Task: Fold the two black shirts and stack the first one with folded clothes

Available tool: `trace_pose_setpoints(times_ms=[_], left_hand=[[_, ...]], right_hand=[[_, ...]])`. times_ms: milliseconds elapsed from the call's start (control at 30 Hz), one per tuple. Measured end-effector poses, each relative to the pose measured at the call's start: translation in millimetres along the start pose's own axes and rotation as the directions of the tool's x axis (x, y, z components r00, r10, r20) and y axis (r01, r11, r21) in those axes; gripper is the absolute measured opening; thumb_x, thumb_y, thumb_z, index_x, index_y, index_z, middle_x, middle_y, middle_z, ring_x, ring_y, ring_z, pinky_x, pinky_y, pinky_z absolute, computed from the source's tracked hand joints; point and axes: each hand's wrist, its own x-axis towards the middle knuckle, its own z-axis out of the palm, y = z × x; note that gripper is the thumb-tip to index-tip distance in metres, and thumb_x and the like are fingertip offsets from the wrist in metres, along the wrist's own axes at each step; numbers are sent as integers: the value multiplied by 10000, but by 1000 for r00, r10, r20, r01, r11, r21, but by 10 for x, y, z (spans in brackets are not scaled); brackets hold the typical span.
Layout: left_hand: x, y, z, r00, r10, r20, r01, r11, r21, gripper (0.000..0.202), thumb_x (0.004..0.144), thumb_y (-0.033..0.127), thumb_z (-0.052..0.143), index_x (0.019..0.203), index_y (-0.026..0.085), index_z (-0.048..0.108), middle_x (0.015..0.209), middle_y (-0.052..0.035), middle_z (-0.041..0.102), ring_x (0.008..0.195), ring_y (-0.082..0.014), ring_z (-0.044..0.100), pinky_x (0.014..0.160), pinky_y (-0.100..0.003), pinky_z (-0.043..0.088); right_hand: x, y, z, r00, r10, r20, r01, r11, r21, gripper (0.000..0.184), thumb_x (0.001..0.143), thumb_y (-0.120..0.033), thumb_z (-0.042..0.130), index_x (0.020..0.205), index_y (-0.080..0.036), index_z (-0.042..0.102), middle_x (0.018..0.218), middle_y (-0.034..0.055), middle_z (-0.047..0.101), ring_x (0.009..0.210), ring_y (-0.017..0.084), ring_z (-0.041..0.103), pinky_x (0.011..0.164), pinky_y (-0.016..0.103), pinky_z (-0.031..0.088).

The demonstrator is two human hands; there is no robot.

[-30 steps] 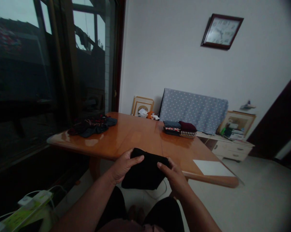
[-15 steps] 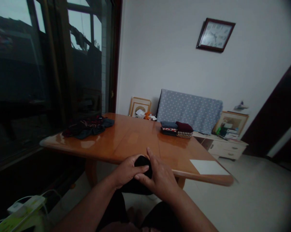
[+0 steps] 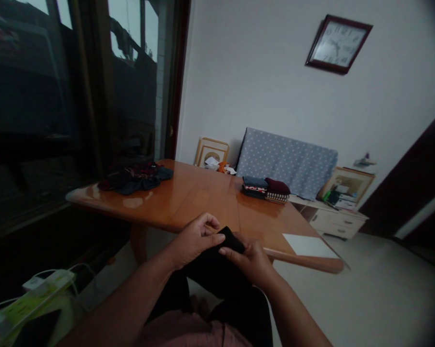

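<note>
A piece of black cloth (image 3: 227,238), folded small, is held in front of me just off the table's near edge. My right hand (image 3: 255,260) grips its right side, thumb on top and fingers behind. At its left corner is my left hand (image 3: 197,241), the thumb pressed on the cloth and the fingers curled; part of that grip is hidden. Below the hands, the black cloth blends with my dark trousers (image 3: 253,308), so its lower extent cannot be made out.
A wooden table (image 3: 203,193) carries a heap of dark clothes (image 3: 134,177) at left, folded clothes in two stacks (image 3: 266,189) at the back, and a white sheet (image 3: 307,246) at right. A power strip (image 3: 32,299) with cables lies at lower left.
The black cloth has turned from a rounded bundle to a flatter, cornered shape. My right hand has shifted right and down around its side; my left fingers have lifted and curled. The view has tilted slightly.
</note>
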Motion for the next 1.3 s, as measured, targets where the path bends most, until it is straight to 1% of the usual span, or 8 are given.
trace_pose_setpoints(times_ms=[200, 300, 400, 533, 767, 1000, 1200, 1300], left_hand=[[-130, 101, -212, 989, 137, -50, -136, 990, 37, 249, 871, 393, 663, 993, 176, 652, 997, -50, 648, 991, -192, 586, 908, -315, 426], [-234, 164, -251, 984, 172, 53, -174, 984, 35, 252, 877, 361, 655, 1064, 191, 668, 1088, -70, 647, 1060, -214, 576, 960, -342, 417], [-324, 254, -227, 951, 230, 208, -260, 957, 128, 245, 885, 313, 633, 1110, 224, 671, 1201, -80, 623, 1140, -236, 559, 1010, -379, 407], [-376, 333, -136, 906, 282, 316, -380, 871, 311, 295, 844, 274, 662, 1139, 256, 668, 1242, -69, 602, 1163, -243, 544, 1042, -387, 393], [-387, 311, 20, 899, 276, 341, -423, 754, 502, 466, 765, 387, 767, 1200, 274, 644, 1232, -62, 580, 1082, -233, 571, 932, -317, 445], [-337, 261, -99, 901, 261, 347, -432, 616, 659, 510, 744, 462, 782, 1205, 283, 659, 1295, -86, 569, 1193, -300, 535, 1013, -373, 408], [-317, 278, -107, 876, 267, 402, -458, 725, 515, 306, 859, 395, 684, 1120, 237, 661, 1270, -74, 553, 1179, -224, 543, 1021, -335, 425], [-307, 308, -50, 880, 289, 377, -458, 730, 507, 234, 896, 367, 637, 1076, 218, 650, 1204, -69, 558, 1119, -200, 555, 1003, -339, 439]], right_hand=[[-153, 16, -329, 989, 79, -125, -52, 978, 204, 323, 765, -492, 741, 862, -188, 691, 776, 14, 671, 716, 184, 620, 616, 278, 510], [-249, 24, -486, 967, 87, -238, -39, 979, 202, 297, 755, -469, 756, 780, -185, 673, 743, 21, 650, 700, 191, 609, 606, 289, 505], [-327, 4, -572, 965, 76, -253, -25, 979, 200, 272, 770, -447, 754, 816, -189, 682, 787, 33, 668, 741, 208, 625, 634, 299, 512], [-383, -61, -595, 965, 59, -254, -22, 989, 149, 268, 764, -445, 764, 835, -197, 690, 773, 19, 662, 725, 199, 617, 623, 287, 503], [-400, -196, -544, 978, -41, -206, 55, 997, 61, 278, 786, -434, 741, 929, -198, 713, 850, 36, 683, 766, 210, 617, 669, 298, 506], [-435, -245, -561, 966, -55, -251, 58, 998, 6, 237, 818, -419, 710, 926, -208, 704, 813, 18, 665, 749, 199, 610, 658, 284, 495], [-417, -54, -587, 923, -58, -380, 68, 998, 11, 262, 787, -443, 728, 798, -186, 682, 732, 8, 643, 699, 192, 615, 600, 266, 493], [-415, -2, -605, 921, -60, -384, 69, 998, 11, 256, 780, -432, 736, 805, -183, 684, 742, 7, 658, 711, 193, 624, 604, 260, 493]])
